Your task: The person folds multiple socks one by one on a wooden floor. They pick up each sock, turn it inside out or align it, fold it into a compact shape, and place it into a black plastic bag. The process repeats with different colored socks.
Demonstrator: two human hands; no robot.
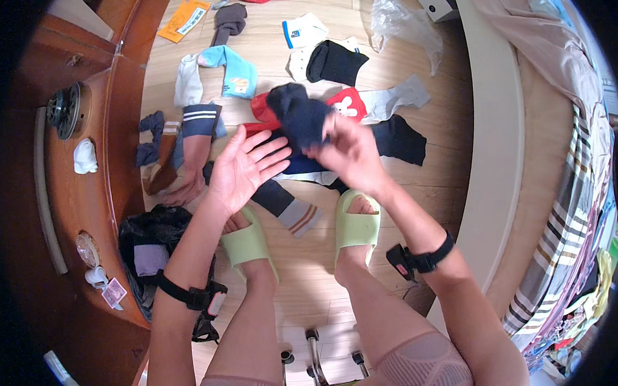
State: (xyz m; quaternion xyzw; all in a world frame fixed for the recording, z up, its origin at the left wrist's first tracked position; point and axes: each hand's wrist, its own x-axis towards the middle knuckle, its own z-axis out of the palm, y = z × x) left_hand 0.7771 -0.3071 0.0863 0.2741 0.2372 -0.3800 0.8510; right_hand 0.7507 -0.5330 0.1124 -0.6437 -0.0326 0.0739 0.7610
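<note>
A dark navy sock point(296, 112) hangs above the floor, pinched by my right hand point(352, 150) at its right side. Palm up, my left hand point(243, 169) is spread beside it and holds nothing. Beneath the held sock lie red socks, one with a white rabbit point(347, 104), and a black sock point(399, 139). A dark sock with a grey striped cuff point(299, 217) rests between my feet. Left of my left hand are a pink sock with a navy striped cuff point(201, 132) and a brown sock point(165, 157). What lies directly under my hands is partly hidden.
Farther off are a blue sock point(236, 69), black sock point(335, 63), orange package point(184, 20) and clear plastic bag point(402, 30). A black bag point(137, 233) stands at left by the wooden cabinet point(91, 200). My feet wear green slippers point(246, 241). A bed edge point(498, 152) runs along the right.
</note>
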